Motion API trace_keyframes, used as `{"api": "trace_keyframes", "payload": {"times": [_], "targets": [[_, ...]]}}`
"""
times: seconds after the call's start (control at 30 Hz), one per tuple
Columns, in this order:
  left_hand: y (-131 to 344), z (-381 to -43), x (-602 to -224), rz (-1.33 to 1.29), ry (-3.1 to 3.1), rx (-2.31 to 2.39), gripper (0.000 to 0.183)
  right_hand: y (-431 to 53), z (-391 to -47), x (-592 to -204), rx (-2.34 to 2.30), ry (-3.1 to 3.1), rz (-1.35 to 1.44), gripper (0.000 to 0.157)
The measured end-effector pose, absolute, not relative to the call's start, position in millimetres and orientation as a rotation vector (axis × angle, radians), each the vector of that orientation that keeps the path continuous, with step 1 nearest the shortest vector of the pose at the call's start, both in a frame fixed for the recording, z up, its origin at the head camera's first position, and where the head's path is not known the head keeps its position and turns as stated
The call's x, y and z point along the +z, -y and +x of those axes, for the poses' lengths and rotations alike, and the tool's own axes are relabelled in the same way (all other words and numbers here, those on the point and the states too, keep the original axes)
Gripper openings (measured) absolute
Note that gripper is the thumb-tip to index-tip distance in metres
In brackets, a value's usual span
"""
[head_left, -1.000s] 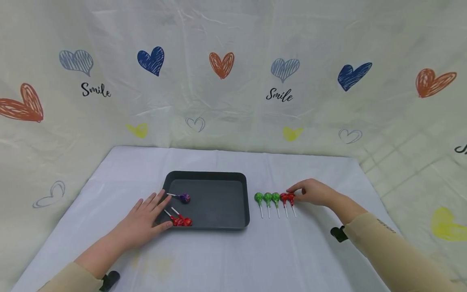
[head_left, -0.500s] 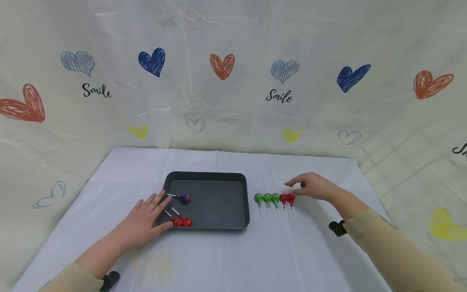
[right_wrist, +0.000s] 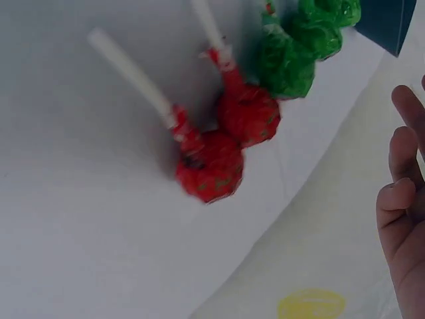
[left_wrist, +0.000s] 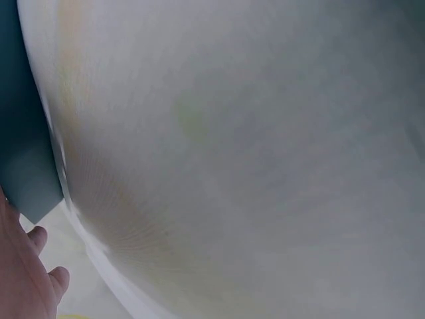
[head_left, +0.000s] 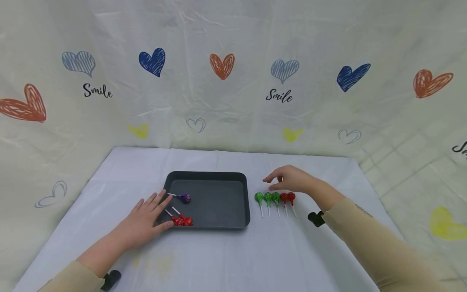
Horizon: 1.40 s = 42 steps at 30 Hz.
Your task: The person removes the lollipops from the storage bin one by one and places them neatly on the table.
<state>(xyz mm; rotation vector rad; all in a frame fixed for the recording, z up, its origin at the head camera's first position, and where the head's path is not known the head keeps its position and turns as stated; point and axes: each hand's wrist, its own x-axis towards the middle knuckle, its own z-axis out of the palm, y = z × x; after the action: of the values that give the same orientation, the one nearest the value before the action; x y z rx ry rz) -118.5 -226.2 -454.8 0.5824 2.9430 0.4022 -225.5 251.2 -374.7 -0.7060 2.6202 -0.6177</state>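
Observation:
My left hand (head_left: pixel 140 227) lies spread over the left rim of a dark grey tray (head_left: pixel 215 202), its fingers straight. Close to its fingertips, a purple lollipop (head_left: pixel 186 198) and some red lollipops (head_left: pixel 187 221) lie in the tray; the hand partly overlaps them in the head view. To the tray's right, 3 green lollipops (head_left: pixel 268 197) and 2 red lollipops (head_left: pixel 291 196) form a row, heads away from me. Just beyond the green heads hovers my right hand (head_left: pixel 293 179), holding nothing, thumb and index finger apart. The right wrist view shows the red lollipop heads (right_wrist: pixel 211 169) close up.
A white cloth (head_left: pixel 219 259) covers the table. Behind it hangs a pale curtain (head_left: pixel 240 113) printed with hearts. Black wrist bands (head_left: pixel 315 219) sit below both beige sleeves.
My right hand has left the red lollipops at the row's right end, lifted, and moved left to above the green ones. The left hand and the lollipops stay put.

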Motion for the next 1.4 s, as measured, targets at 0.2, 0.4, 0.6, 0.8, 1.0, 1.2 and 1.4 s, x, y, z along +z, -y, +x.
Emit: {"api": "trace_keyframes", "payload": {"times": [0.2, 0.4, 0.6, 0.8, 1.0, 1.2, 1.4], "targets": [[227, -120, -456, 0.586, -2.957, 0.401, 0.09, -211, -235, -372, -0.611, -2.572, -0.828, 0.031], [226, -120, -457, 0.595, -2.956, 0.424, 0.089, -167, -241, -370, -0.596, -2.538, -0.918, 0.03], [226, -119, -456, 0.627, -2.963, 0.445, 0.088, -128, -249, -374, -0.547, -2.499, -1.005, 0.034], [227, -119, -458, 0.617, -2.963, 0.408, 0.09, -96, -253, -379, -0.447, -2.486, -1.055, 0.038], [226, -119, -457, 0.593, -2.948, 0.42, 0.09, -68, -257, -386, -0.348, -2.471, -1.126, 0.039], [226, -119, -456, 0.586, -2.956, 0.417, 0.088, -41, -258, -392, -0.266, -2.463, -1.166, 0.039], [225, -121, -457, 0.58, -2.952, 0.405, 0.088, -17, -259, -400, -0.194, -2.464, -1.209, 0.039]]}}
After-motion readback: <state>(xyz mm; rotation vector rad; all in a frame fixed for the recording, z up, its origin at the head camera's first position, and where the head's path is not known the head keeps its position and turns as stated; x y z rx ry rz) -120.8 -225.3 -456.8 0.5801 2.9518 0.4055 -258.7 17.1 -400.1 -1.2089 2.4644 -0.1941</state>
